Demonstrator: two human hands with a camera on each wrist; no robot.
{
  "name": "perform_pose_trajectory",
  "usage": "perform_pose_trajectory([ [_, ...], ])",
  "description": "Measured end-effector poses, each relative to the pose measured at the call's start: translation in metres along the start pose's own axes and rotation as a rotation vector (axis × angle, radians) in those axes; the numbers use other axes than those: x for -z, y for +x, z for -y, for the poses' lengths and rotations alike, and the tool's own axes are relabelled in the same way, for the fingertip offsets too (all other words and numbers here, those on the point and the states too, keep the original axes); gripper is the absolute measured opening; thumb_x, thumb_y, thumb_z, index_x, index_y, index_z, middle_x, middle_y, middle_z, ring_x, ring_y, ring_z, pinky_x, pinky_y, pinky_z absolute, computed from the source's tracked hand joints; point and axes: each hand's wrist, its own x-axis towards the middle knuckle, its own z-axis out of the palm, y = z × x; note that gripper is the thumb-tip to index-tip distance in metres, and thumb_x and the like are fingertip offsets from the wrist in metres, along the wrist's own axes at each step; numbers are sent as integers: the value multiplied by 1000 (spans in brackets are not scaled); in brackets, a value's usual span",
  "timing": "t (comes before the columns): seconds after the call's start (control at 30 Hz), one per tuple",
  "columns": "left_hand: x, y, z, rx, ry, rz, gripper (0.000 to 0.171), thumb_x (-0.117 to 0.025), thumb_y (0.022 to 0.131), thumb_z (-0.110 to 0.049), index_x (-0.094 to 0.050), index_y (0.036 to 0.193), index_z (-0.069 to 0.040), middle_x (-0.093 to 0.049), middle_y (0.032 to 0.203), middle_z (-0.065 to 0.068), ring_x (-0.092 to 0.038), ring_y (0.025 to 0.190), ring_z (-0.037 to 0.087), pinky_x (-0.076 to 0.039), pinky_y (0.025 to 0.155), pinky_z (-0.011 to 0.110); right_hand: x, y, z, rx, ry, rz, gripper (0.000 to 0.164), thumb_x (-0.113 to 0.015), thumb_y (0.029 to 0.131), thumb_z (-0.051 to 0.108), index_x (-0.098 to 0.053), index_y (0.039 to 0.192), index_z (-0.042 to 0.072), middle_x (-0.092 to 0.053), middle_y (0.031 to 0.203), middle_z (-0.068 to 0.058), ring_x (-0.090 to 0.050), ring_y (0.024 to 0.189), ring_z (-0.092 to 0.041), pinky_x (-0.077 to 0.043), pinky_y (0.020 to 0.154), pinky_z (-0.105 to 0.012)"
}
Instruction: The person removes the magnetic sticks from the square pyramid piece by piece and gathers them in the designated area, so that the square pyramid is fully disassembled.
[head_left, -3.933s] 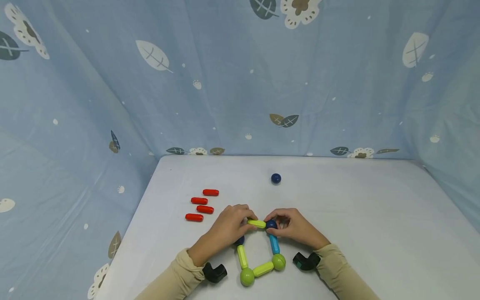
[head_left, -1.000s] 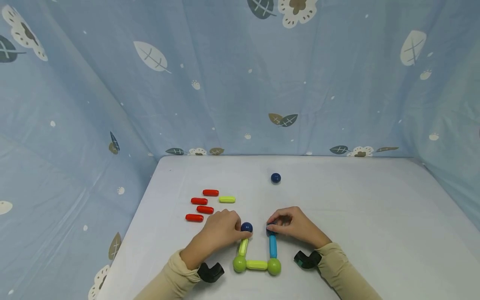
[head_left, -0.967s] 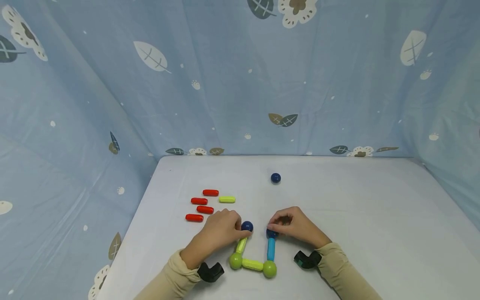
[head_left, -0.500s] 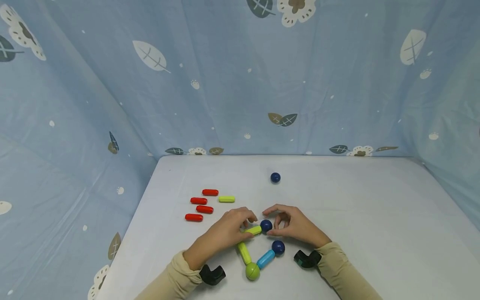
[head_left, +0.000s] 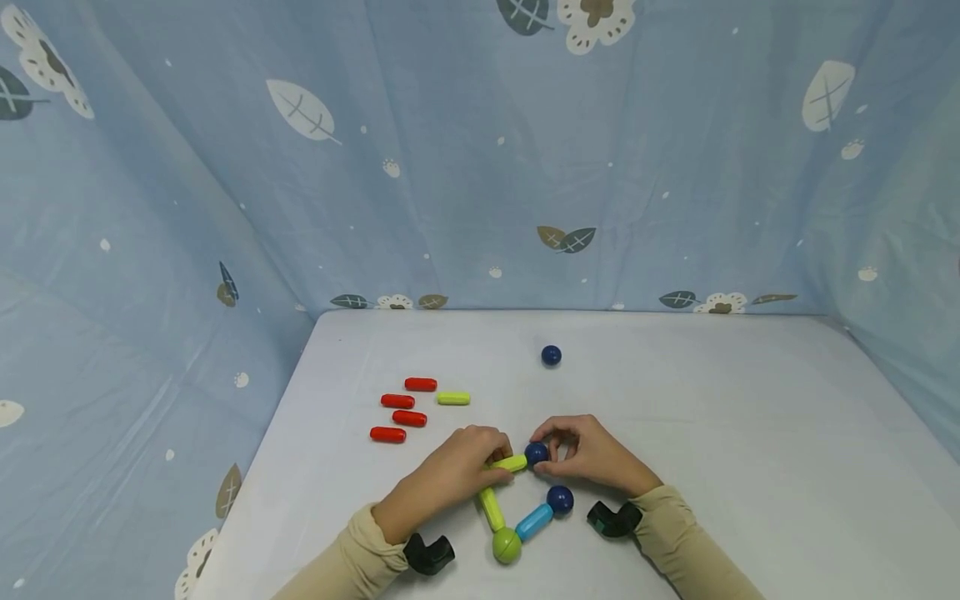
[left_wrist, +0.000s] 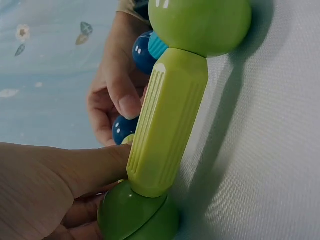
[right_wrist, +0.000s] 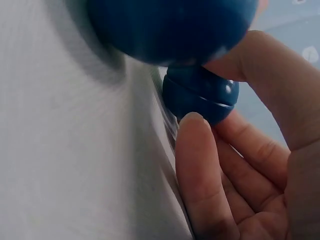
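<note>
Fingers of the left hand pinch a yellow-green rod, its long axis running rightward and slightly away to a navy ball (pinched by the right hand), over the desk's near half, well short of its far edge.

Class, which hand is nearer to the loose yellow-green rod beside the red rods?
Left. The left hand is on the near side of the loose yellow-green rod; the right hand is farther off, to the rod's right, holding a dark blue ball.
</note>
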Motion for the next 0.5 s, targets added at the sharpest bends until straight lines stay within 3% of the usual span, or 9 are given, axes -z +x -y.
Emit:
perform_pose_trajectory([
  [0.33,3,-2,1,-35,34,14,17,-85,86,-25,-75,97,-15,-64,81,-11,-53,72,1,-47,68,17,7,1,-5,-41,-11,-181,30,-87,84,22,-72,110,19,-71,95,2,-64,82,-6,-56,62,-24],
  [0.43,4,-2,1,-24,35,21,17,-85,87,-25,-75,97,-15,-63,80,-12,-52,72,1,-46,68,17,18,2,-11,-82,-42,-267,31,-87,84,28,-74,112,21,-73,106,3,-67,98,-10,-58,79,-28],
  [0.5,4,-1,1,-12,36,27,16,-85,87,-25,-75,97,-16,-62,80,-13,-53,72,2,-47,68,17,29,4,-16,-120,-29,-333,34,-86,86,30,-74,116,19,-74,115,-1,-68,108,-17,-59,84,-30],
])
